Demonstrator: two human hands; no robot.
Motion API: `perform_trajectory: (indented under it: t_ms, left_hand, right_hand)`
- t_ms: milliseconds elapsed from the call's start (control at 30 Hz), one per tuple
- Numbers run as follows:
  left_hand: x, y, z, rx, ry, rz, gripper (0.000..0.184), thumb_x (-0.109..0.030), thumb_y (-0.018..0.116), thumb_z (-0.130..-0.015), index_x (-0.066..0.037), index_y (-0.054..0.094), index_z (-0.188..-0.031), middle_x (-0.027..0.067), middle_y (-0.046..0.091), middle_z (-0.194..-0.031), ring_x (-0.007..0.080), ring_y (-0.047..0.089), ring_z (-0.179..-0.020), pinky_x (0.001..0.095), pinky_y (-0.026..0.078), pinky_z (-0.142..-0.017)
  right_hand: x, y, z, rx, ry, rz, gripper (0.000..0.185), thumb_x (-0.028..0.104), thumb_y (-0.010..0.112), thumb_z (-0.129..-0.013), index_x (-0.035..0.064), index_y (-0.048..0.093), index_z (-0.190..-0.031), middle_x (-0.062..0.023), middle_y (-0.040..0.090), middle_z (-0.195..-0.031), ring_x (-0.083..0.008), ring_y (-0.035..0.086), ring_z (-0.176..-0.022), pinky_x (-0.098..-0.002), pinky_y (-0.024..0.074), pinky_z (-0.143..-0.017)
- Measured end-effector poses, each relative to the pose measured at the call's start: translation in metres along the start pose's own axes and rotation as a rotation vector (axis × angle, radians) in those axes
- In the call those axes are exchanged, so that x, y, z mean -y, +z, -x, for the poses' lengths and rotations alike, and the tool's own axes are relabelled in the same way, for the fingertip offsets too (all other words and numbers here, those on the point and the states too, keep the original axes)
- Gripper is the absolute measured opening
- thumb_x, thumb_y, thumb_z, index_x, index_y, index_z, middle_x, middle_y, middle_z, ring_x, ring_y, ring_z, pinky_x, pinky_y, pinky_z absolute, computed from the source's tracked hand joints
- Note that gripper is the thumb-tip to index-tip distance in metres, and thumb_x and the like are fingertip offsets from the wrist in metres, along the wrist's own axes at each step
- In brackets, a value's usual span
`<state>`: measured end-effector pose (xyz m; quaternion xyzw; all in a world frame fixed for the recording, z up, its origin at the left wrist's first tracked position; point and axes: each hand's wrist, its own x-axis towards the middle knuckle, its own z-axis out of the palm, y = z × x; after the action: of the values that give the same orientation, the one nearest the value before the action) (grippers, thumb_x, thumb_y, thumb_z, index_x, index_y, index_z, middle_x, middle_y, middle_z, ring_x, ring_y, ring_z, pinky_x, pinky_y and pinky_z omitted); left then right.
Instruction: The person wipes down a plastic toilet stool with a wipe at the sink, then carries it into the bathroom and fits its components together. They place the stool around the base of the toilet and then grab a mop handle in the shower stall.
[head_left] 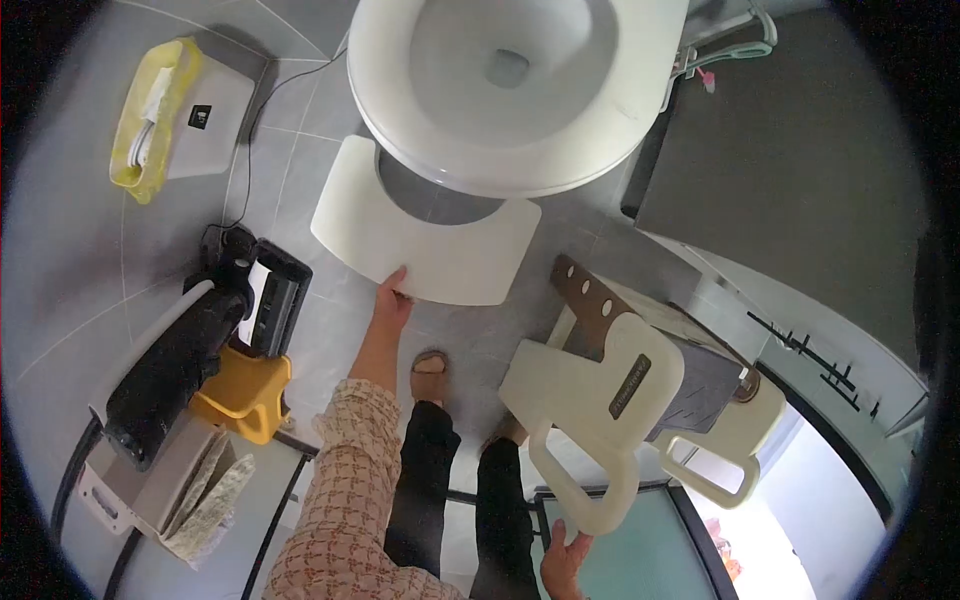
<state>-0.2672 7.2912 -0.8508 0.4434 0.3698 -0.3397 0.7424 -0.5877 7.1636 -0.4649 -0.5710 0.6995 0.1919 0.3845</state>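
My left hand [393, 298] grips the front edge of a white curved footstool [430, 255], thumb on top and the other fingers hidden beneath. The footstool's cut-out curves around the base of the white toilet [480, 165]. Low in the view, my right hand [566, 568] has its thumb and fingers apart. It is just below the looped handle [605, 510] of a cream and brown frame [600, 385] with a grey panel; I cannot tell whether they touch. The right wrist is cut off by the frame edge.
A white bin [215, 110] with a yellow liner stands at upper left. Below are a black floor-cleaner [165, 370], an orange stool [255, 395] and a box of cloths [160, 470]. A dark grey counter [790, 200] lies right; a cable [252, 130] crosses the tiles.
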Motion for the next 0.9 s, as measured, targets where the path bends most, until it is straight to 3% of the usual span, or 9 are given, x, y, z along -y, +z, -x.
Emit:
perform_trajectory:
  t_ms: [33,133,200,300,400,567,700,800,900]
  left_hand:
    - [-0.004,0.001,-0.003,-0.086,0.023,-0.261,0.044,-0.025,0.068,-0.080,0.001,0.055,-0.113,0.0103,0.060,-0.106,0.0276,0.055,-0.102,0.0364,0.043,-0.093]
    - [-0.019,-0.012,-0.011,-0.322,0.093,-0.974,0.055,-0.040,0.064,-0.081,0.001,0.054,-0.117,0.0116,0.061,-0.106,0.0266,0.056,-0.102,0.0369,0.044,-0.090]
    - [-0.026,-0.029,-0.014,-0.463,0.133,-1.347,0.063,-0.047,0.059,-0.082,0.002,0.053,-0.120,0.0136,0.061,-0.109,0.0275,0.056,-0.104,0.0391,0.044,-0.090]
    - [-0.022,-0.082,0.001,-0.156,-0.102,-0.586,0.064,-0.043,0.054,-0.082,0.004,0.050,-0.125,0.0181,0.059,-0.116,0.0317,0.053,-0.112,0.0415,0.042,-0.093]
    - [-0.045,-0.031,0.114,0.405,-0.336,0.105,0.056,-0.031,0.054,-0.080,0.003,0.049,-0.125,0.0184,0.056,-0.119,0.0326,0.051,-0.114,0.0422,0.042,-0.095]
    - [-0.086,0.073,0.267,0.681,-0.369,0.069,0.049,-0.016,0.057,-0.080,0.002,0.048,-0.124,0.0177,0.052,-0.126,0.0304,0.051,-0.115,0.0392,0.043,-0.095]
    - [-0.104,0.110,0.345,0.723,-0.355,-0.132,0.040,-0.020,0.063,-0.084,-0.001,0.053,-0.118,0.0150,0.057,-0.116,0.0283,0.054,-0.110,0.0400,0.045,-0.094]
    - [-0.131,0.102,0.370,0.423,-0.421,-0.019,0.031,-0.019,0.061,-0.087,-0.002,0.055,-0.113,0.0133,0.060,-0.110,0.0267,0.058,-0.103,0.0395,0.049,-0.091]
    - [-0.197,0.060,0.319,0.197,-0.144,0.086,0.019,-0.015,0.057,-0.089,-0.003,0.058,-0.104,0.0125,0.063,-0.101,0.0271,0.061,-0.099,0.0395,0.052,-0.088]
  right_hand:
    - [0.010,0.002,0.002,0.005,0.076,-0.030,0.049,0.015,0.057,-0.088,-0.0045,0.039,-0.129,-0.0210,0.043,-0.126,-0.0321,0.040,-0.118,-0.0422,0.0267,-0.104]
    - [-0.036,0.010,0.002,0.044,-0.199,0.217,0.050,0.014,0.058,-0.087,-0.0034,0.038,-0.130,-0.0200,0.044,-0.126,-0.0305,0.042,-0.117,-0.0418,0.0301,-0.102]
    - [-0.027,0.012,0.008,0.090,-0.165,0.114,0.049,0.013,0.058,-0.087,-0.0031,0.041,-0.129,-0.0190,0.045,-0.126,-0.0293,0.045,-0.116,-0.0406,0.0345,-0.099]
    - [-0.022,0.016,0.016,0.114,-0.198,0.029,0.043,0.016,0.061,-0.085,-0.0016,0.049,-0.122,-0.0187,0.052,-0.115,-0.0309,0.051,-0.105,-0.0405,0.0407,-0.092]
    - [-0.020,0.017,0.040,0.176,-0.202,-0.029,0.037,0.017,0.063,-0.085,0.0005,0.055,-0.117,-0.0176,0.057,-0.107,-0.0298,0.056,-0.098,-0.0393,0.0445,-0.087]
    - [0.040,0.003,0.092,0.186,-0.316,-0.140,0.031,0.019,0.061,-0.085,0.0028,0.059,-0.112,-0.0130,0.063,-0.103,-0.0258,0.060,-0.097,-0.0365,0.0454,-0.088]
    - [0.079,-0.022,0.126,0.173,-0.356,-0.228,0.030,0.017,0.061,-0.086,0.0028,0.060,-0.112,-0.0125,0.064,-0.105,-0.0233,0.061,-0.098,-0.0349,0.0468,-0.086]
    - [0.083,-0.043,0.145,0.174,-0.380,-0.310,0.027,0.016,0.060,-0.088,0.0016,0.060,-0.110,-0.0131,0.065,-0.101,-0.0232,0.062,-0.095,-0.0345,0.0471,-0.086]
    - [0.066,-0.064,0.157,0.120,-0.422,-0.405,0.026,0.016,0.059,-0.088,0.0011,0.060,-0.109,-0.0136,0.066,-0.099,-0.0231,0.062,-0.095,-0.0343,0.0474,-0.085]
